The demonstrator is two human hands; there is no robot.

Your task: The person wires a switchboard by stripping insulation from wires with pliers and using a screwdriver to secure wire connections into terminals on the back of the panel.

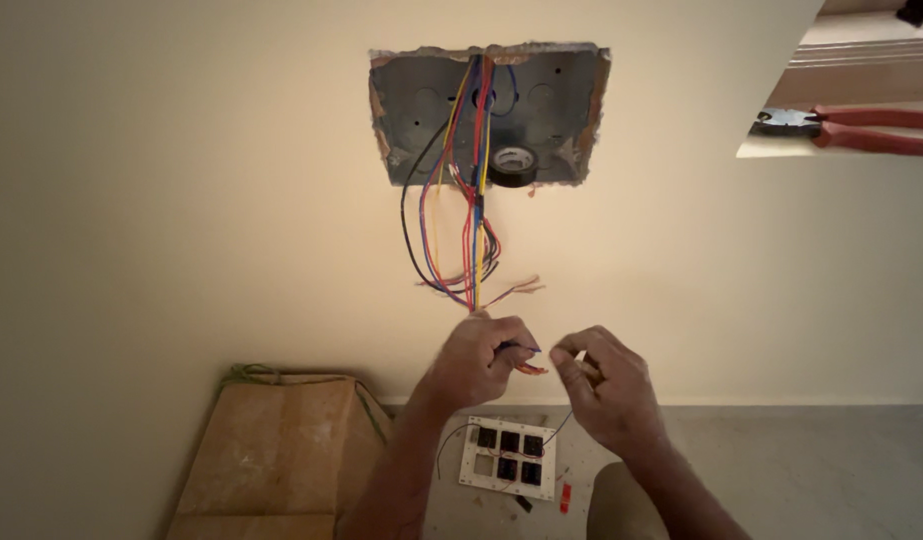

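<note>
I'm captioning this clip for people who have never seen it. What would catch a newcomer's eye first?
First, the metal wall box set in a ragged opening high on the cream wall, with a bundle of coloured wires spilling down from it and a roll of black tape resting inside. Below, the left hand grips wire ends while the right hand pinches beside it. On the floor lies a white switch plate, and red-handled pliers sit on a ledge upper right.

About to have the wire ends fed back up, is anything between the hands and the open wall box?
Only the hanging wire bundle itself. A roll of black tape sits inside the wall box; left hand and right hand are otherwise unobstructed.
</note>
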